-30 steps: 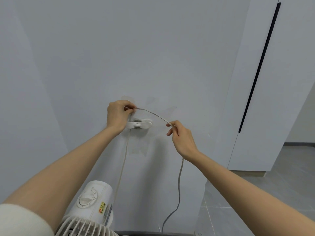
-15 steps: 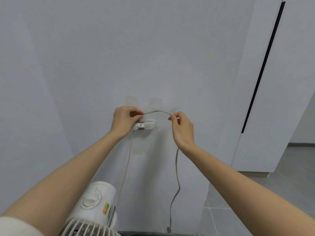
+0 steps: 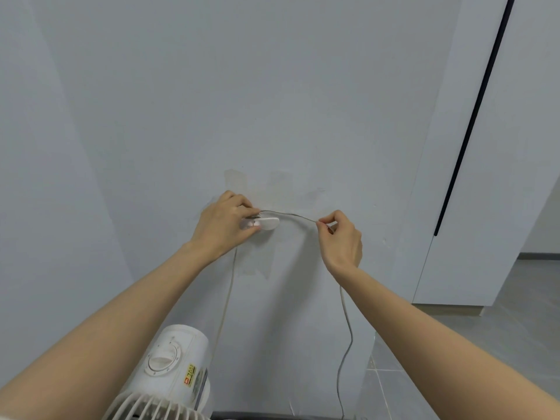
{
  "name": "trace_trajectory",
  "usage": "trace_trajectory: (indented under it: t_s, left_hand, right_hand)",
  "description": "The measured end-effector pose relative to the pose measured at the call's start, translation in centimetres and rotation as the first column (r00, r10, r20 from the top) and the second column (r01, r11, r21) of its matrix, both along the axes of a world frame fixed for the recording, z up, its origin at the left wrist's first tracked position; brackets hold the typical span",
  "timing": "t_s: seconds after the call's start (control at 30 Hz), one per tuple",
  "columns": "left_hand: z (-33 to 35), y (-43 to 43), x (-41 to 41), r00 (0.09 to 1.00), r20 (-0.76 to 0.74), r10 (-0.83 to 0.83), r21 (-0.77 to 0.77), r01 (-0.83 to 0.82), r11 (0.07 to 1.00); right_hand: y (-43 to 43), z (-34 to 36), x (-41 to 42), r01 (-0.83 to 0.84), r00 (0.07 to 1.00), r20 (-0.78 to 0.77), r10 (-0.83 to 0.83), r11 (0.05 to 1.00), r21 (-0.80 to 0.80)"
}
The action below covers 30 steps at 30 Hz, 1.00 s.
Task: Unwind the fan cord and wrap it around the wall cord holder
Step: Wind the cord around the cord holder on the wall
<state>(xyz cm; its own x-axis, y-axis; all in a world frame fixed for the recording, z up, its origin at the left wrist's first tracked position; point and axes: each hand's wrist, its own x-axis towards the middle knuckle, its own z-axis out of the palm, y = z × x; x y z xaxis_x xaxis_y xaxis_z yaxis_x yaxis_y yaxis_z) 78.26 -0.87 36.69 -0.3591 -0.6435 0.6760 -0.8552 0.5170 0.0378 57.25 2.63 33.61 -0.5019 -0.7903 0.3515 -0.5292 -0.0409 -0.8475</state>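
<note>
A white plastic fan [image 3: 169, 368] stands low at left. Above it the left grip [image 3: 224, 225], fingers curled, pinches the thin pale grey cord [image 3: 291, 214] at the white oval plastic wall holder [image 3: 269, 223]. The cord arcs rightward to the right grip [image 3: 342, 237], which pinches it between thumb and forefinger, then hangs floorward.

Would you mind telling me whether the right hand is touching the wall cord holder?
Apart. The head view shows bare wall between the right hand and the wall cord holder; only the fan cord, pinched in its fingers, spans the gap.
</note>
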Motion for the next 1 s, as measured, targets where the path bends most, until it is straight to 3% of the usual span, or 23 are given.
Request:
trace_trajectory:
  t_s: [0.1, 0.23, 0.37, 0.47, 0.57, 0.7, 0.8, 0.9, 1.0]
  left_hand:
    - [0.3, -0.3, 0.0, 0.999, 0.027, -0.019, 0.033, 0.018, 0.999]
    - [0.0, -0.3, -0.1, 0.997, 0.073, -0.023, 0.003, 0.023, 1.0]
    - [-0.3, -0.4, -0.3, 0.998, 0.056, -0.008, 0.017, 0.007, 1.0]
    - [-0.3, -0.3, -0.3, 0.999, 0.051, 0.006, 0.003, -0.006, 1.0]
    - [-0.7, -0.2, -0.5, 0.999, 0.03, 0.015, -0.015, -0.015, 1.0]
    - [-1.9, 0.2, -0.7, 0.999, 0.039, 0.009, -0.101, -0.005, 0.995]
    - [-3.7, -0.1, -0.5, 0.978, 0.199, -0.067, -0.233, 0.114, 0.966]
    - [-5.1, 0.1, -0.6, 0.898, 0.407, -0.167, -0.179, 0.257, 0.95]
    - [-5.6, 0.7, -0.4, 0.874, 0.472, -0.116, -0.112, 0.19, 0.975]
  right_hand:
    - [-0.1, -1.5, 0.3, 0.017, 0.986, -0.168, -0.013, 1.0, 0.023]
    - [0.3, -3.4, 0.4, -0.027, 0.871, -0.489, 0.055, 0.998, 0.065]
    - [1.2, -4.6, 1.2, -0.075, 0.649, -0.72, 0.244, 0.963, 0.259]
    - [1.8, -5.3, 2.0, -0.184, 0.551, -0.672, 0.495, 0.857, 0.482]
    - [2.1, -5.9, 2.3, -0.205, 0.496, -0.612, 0.616, 0.768, 0.607]
    - [2.3, -6.0, 1.6, -0.252, 0.49, -0.61, 0.623, 0.771, 0.585]
    - [2.5, -5.4, 0.6, -0.316, 0.578, -0.566, 0.588, 0.801, 0.509]
    - [2.5, -5.2, -0.2, -0.336, 0.618, -0.563, 0.549, 0.832, 0.441]
    - [2.3, -5.3, -0.2, -0.348, 0.631, -0.553, 0.544, 0.836, 0.425]
